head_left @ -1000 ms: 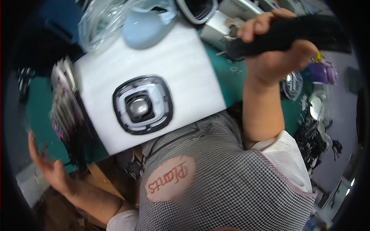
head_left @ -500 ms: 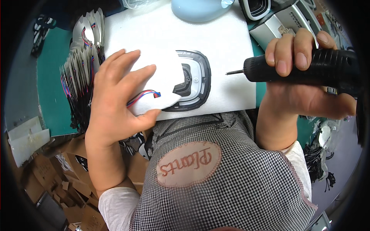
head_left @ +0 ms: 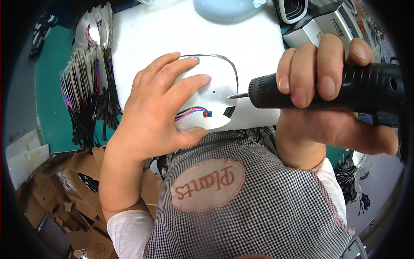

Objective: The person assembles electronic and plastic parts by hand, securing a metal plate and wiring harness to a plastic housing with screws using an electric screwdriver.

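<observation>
A thin white plate [head_left: 215,99] with red, blue and black wires lies over the dark-rimmed housing [head_left: 236,77], hiding most of it. My left hand [head_left: 159,101] grips the plate from its left side, fingers spread across its top and thumb along the near edge. My right hand [head_left: 317,82] is wrapped round a black electric screwdriver [head_left: 267,91], held level with its bit [head_left: 238,96] pointing left. The bit's tip appears over the plate's right side; whether it touches cannot be made out.
White foam [head_left: 146,26] covers the green table [head_left: 49,95]. Several wired white plates [head_left: 88,64] stand in a row at left. A pale blue rounded thing [head_left: 228,9] and a silver-grey casing [head_left: 332,28] stand at the back. Cardboard boxes [head_left: 82,194] lie below left; black cables [head_left: 347,177] at right.
My left hand has moved right with the white plate, which now covers the housing. My right hand has brought the screwdriver left, its bit over the plate's edge.
</observation>
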The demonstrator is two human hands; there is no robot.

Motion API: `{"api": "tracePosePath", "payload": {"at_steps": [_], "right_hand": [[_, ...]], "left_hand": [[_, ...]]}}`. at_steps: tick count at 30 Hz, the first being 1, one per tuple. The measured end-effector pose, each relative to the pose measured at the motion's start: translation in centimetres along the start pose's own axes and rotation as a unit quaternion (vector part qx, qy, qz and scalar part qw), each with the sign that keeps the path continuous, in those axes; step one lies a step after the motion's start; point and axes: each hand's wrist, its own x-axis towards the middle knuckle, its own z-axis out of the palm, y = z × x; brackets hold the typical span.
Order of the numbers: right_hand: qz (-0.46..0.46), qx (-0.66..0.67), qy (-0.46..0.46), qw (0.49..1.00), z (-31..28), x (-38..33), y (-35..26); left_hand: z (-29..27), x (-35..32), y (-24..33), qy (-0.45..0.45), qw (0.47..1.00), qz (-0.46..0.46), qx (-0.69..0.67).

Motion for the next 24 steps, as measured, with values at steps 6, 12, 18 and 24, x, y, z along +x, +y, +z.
{"api": "tracePosePath", "payload": {"at_steps": [6, 12, 18, 24], "right_hand": [[-0.014, -0.007, -0.001, 1.000, 1.4, 1.5, 0.4], [-0.041, 0.016, 0.092, 0.995, 3.1, 1.2, 1.9], [-0.074, -0.010, 0.138, 0.988, 4.3, 0.9, 2.6], [-0.079, -0.059, 0.084, 0.992, 3.7, 1.1, 3.3]], "left_hand": [[0.2, 0.3, -0.1, -0.009, 1.000, 0.011, 0.005], [0.1, 0.1, -0.1, -0.017, 1.000, -0.010, -0.001], [-0.1, 0.2, -0.1, -0.027, 0.999, -0.015, -0.015], [-0.2, 0.3, -0.1, -0.023, 0.999, -0.014, -0.025]]}}
